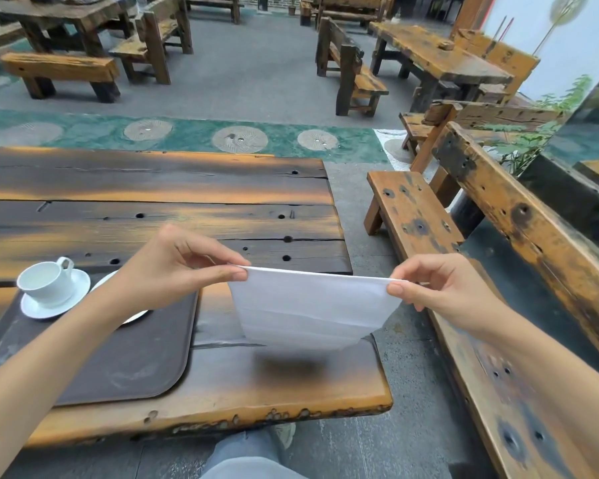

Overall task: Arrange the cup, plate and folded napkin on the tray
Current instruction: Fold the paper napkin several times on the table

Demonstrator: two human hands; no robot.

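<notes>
A white napkin [308,305] hangs in the air above the table's right end, folded over along its top edge. My left hand [180,267] pinches its top left corner and my right hand [433,285] pinches its top right corner. A dark brown tray [135,357] lies on the table at the lower left. On the tray's far left stands a white cup [47,280] on its saucer [80,288]. A white plate [137,317] lies on the tray too, mostly hidden behind my left forearm.
The wooden table [187,209] has knot holes and a rough front edge. A long wooden bench [481,305] runs along the right side. More tables and benches stand on the grey floor beyond. My knee shows below the table edge.
</notes>
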